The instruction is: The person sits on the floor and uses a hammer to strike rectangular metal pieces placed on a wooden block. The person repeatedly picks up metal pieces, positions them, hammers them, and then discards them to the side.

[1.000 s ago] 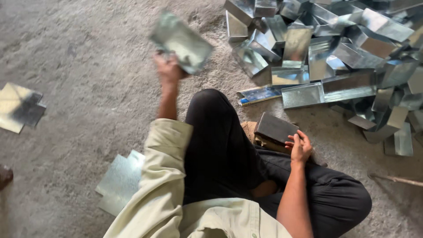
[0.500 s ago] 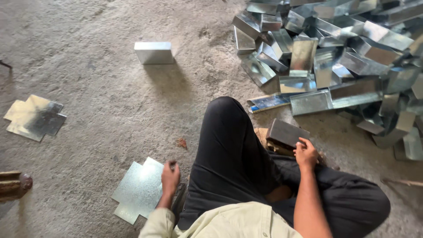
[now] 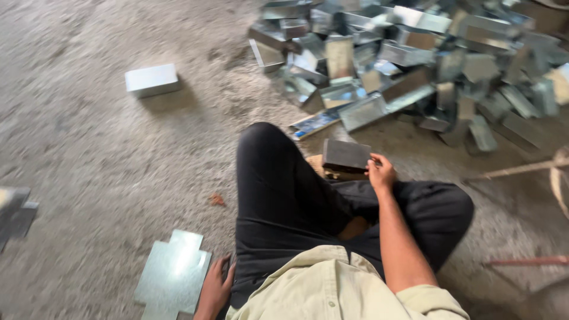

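I sit cross-legged on a rough concrete floor. My left hand (image 3: 214, 289) rests low at my left side on the edge of a flat, cross-shaped sheet-metal blank (image 3: 172, 275); whether it grips the sheet I cannot tell. My right hand (image 3: 381, 172) touches the right side of a dark rectangular block (image 3: 345, 154) that sits on a wooden piece in front of my legs. A folded metal box (image 3: 152, 79) lies on the floor far ahead to the left.
A large heap of folded metal boxes (image 3: 409, 65) covers the floor ahead and to the right. More flat blanks (image 3: 15, 213) lie at the left edge. A thin stick (image 3: 515, 170) and a strap lie at right.
My left hand threw the folded box forward; it now lies on the floor. The hand then dropped to the flat blank at my left side. The right hand stayed at the dark block.
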